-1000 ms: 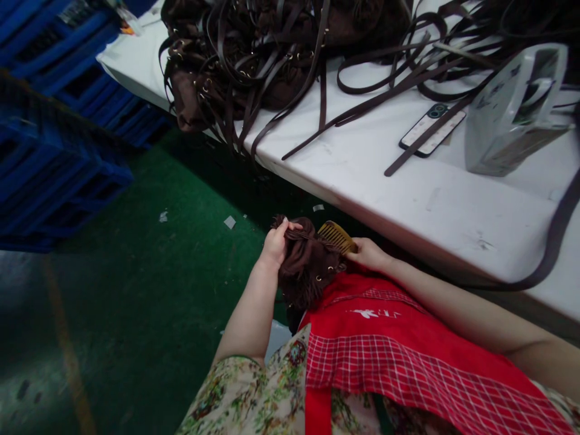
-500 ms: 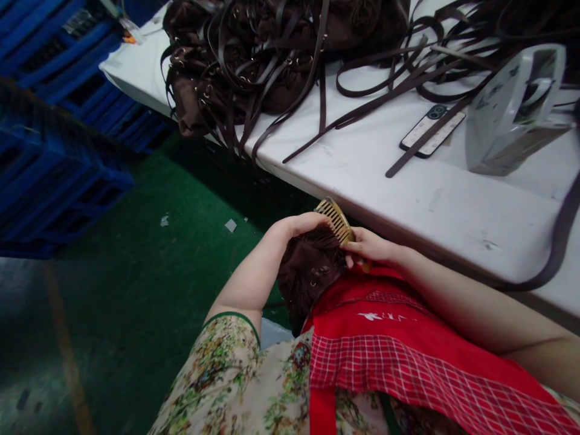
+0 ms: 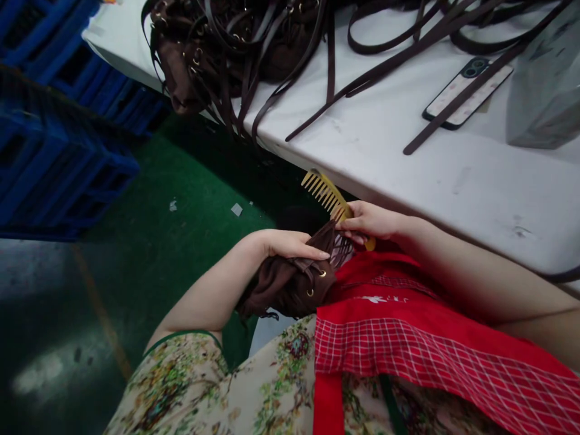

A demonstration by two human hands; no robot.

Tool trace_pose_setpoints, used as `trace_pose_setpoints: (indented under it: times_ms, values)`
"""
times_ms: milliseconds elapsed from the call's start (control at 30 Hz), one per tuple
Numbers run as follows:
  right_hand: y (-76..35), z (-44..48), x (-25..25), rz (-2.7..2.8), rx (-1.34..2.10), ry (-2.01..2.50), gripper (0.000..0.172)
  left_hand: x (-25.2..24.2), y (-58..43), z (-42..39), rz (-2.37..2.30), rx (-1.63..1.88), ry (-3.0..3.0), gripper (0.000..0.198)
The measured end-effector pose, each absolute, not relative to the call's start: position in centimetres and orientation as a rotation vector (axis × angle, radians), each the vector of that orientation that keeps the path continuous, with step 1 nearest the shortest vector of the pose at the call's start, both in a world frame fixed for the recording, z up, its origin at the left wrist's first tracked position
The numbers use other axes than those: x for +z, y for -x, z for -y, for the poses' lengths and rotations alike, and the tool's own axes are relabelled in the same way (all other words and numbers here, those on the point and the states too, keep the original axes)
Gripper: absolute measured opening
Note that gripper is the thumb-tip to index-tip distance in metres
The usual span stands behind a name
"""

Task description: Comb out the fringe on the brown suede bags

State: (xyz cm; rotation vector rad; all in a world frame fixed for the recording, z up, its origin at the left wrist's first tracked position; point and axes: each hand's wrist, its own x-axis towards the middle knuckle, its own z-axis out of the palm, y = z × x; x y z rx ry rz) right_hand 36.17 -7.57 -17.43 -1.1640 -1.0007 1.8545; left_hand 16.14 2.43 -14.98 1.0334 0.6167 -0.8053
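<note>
In my right hand (image 3: 367, 220) is a yellow wide-toothed comb (image 3: 327, 192), its teeth facing up and to the left. My left hand (image 3: 294, 244) is closed on a dark brown bag (image 3: 290, 284) with gold eyelets, held over my lap. Thin brown fringe strands (image 3: 341, 249) hang between the two hands, beside the comb's lower end. The right fingertips are close to the bag's edge; whether they also pinch it I cannot tell.
A white table (image 3: 362, 157) runs along the front and right. On it lie a heap of brown bags (image 3: 217, 54), long straps (image 3: 389, 72), a phone (image 3: 466, 90) and a grey plastic holder (image 3: 544, 90). Blue pallets (image 3: 63, 157) stand left on the green floor (image 3: 190, 181).
The comb has come away from the fringe and now shows more of its teeth. My left hand and the bag have shifted down and left, turning the bag. The view has moved nearer the table.
</note>
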Motion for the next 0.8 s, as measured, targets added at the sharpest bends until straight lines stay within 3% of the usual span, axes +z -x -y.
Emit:
trace_pose_setpoints:
  times_ms: [233, 400, 600, 700, 800]
  values:
    - [-36.5, 7.7, -19.4, 1.227, 1.883, 1.351, 0.009, -20.1, -16.9, 2.6, -0.41, -0.557, -0.884, 0.04]
    - [-38.3, 7.4, -19.9, 1.343, 1.853, 1.448, 0.019, -20.3, -18.5, 2.8, -0.103, -0.511, -0.925, 0.036]
    - [-38.0, 8.3, -21.1, 1.283, 1.832, 1.498, 0.023, -20.6, -17.8, 3.5, -0.202, -0.47, -0.762, 0.031]
    - [-37.8, 10.0, -20.0, 1.301, 1.538, 1.65, 0.033, -20.8, -16.9, 4.0, -0.323, -0.382, -0.68, 0.028]
    - [-37.1, 12.2, -17.8, 1.529, 1.116, 1.803, 0.027, -20.9, -16.1, 4.2, -0.427, -0.285, -0.635, 0.028]
